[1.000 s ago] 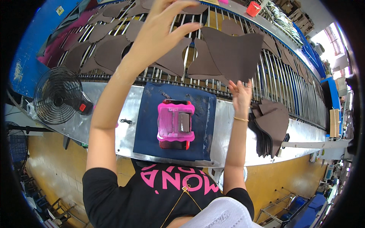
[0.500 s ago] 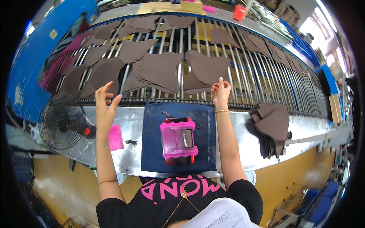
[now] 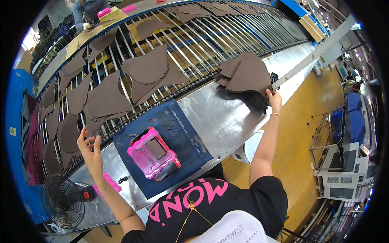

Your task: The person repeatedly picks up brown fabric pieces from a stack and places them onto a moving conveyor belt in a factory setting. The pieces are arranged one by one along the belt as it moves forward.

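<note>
On the right of the metal table lies a fanned stack of brown cut pieces (image 3: 247, 73), with curved outlines and dark undersides. My right hand (image 3: 274, 101) is at the stack's near right corner, its fingers pinched on the edge of a brown piece. My left hand (image 3: 91, 153) hangs over the table's left part near the roller rack, fingers apart and holding nothing. Between my arms, a pink scalloped frame (image 3: 139, 157) with a dark block set in it rests on top of a red and black object (image 3: 172, 170). Both lie on a dark blue mat (image 3: 186, 137).
Beyond the table edge runs a rack of metal rollers (image 3: 194, 52) carrying several brown pieces (image 3: 107, 95). A black fan (image 3: 63, 202), a pink block (image 3: 108, 184) and a short black cable (image 3: 123, 179) are at left. A co-worker's gloved hand (image 3: 86, 26) shows far left.
The view has turned right. My right hand has moved from over the rollers to the brown stack and closed on its edge. My left hand stays open.
</note>
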The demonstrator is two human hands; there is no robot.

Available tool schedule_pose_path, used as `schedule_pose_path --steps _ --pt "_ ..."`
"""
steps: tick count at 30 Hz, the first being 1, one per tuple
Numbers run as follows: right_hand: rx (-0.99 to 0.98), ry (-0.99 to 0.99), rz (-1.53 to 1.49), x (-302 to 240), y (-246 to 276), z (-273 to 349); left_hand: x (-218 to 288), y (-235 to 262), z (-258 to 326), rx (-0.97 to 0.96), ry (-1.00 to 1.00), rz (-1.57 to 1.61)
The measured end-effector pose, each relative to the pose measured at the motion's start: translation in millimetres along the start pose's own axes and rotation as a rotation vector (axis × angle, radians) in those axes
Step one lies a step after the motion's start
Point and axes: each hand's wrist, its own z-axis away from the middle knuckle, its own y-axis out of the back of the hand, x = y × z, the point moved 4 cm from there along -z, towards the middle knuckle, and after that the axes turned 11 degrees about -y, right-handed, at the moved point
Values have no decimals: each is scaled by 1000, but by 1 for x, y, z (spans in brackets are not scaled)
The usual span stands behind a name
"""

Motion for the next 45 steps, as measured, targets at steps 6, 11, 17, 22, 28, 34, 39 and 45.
schedule_pose_path --steps 6,11,17,22,28,34,39,45 --pt "67 153 1 -14 -5 -9 17 1 7 12 -3 -34" --pt "-14 288 180 -36 41 13 26 3 7 5 -24 -50" --pt "-208 566 -294 -143 157 151 66 -18 0 -118 -147 -15" --pt "-610 678 -1027 -196 162 239 97 -51 -20 -35 -352 -18" --pt "-941 978 -1112 -235 104 332 69 21 -13 -72 176 567" --pt "-1124 1194 -925 -242 61 407 80 118 28 83 99 171" --pt "-899 1457 -883 -242 67 416 78 129 61 -3 147 19" --pt "-773 1471 -755 -214 60 366 75 76 68 -328 130 -48"
